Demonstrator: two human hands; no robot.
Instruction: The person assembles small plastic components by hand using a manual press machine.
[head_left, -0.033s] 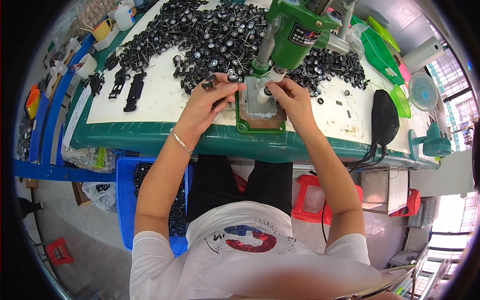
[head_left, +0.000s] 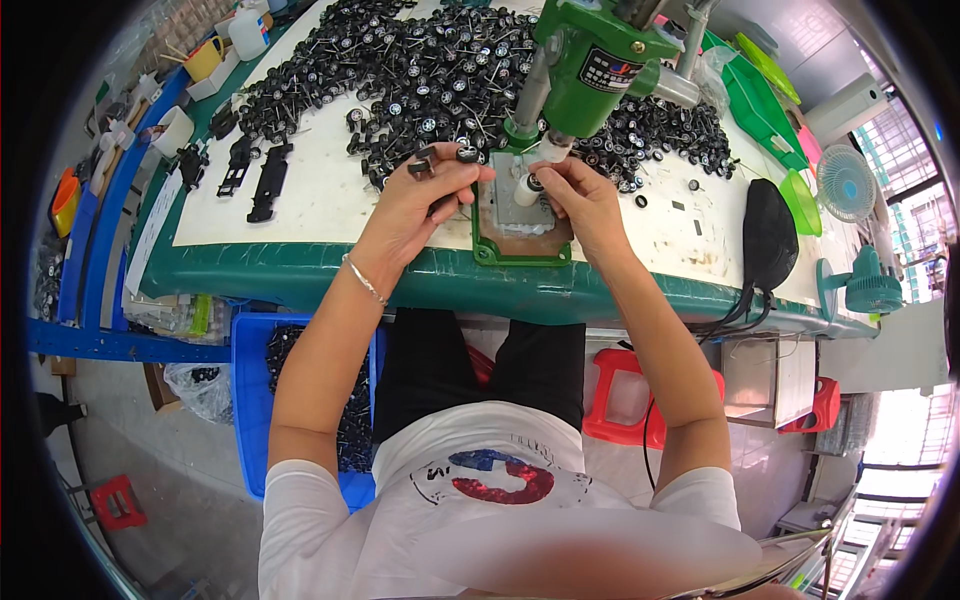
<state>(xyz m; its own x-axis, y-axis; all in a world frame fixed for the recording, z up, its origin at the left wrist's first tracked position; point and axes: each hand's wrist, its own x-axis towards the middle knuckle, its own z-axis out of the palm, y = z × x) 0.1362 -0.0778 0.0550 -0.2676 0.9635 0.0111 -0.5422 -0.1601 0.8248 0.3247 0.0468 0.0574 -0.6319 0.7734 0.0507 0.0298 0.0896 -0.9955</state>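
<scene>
My left hand [head_left: 420, 205] pinches a small black wheel-and-axle piece [head_left: 440, 158] just left of the green press machine [head_left: 590, 65]. My right hand [head_left: 585, 200] holds a small black wheel [head_left: 535, 182] against the white tip under the press head. Both hands hover over the press's green-rimmed base plate [head_left: 520, 252] at the table's front edge. A big heap of black wheels on axles [head_left: 420, 70] covers the white table top behind the hands.
Black toy chassis parts [head_left: 265, 180] lie at the left. A blue crate of black parts [head_left: 255, 400] stands under the table beside my knees, with a red stool [head_left: 620, 400] to the right. A black pouch [head_left: 770, 235], green trays [head_left: 760, 90] and a fan [head_left: 845, 185] sit at the right.
</scene>
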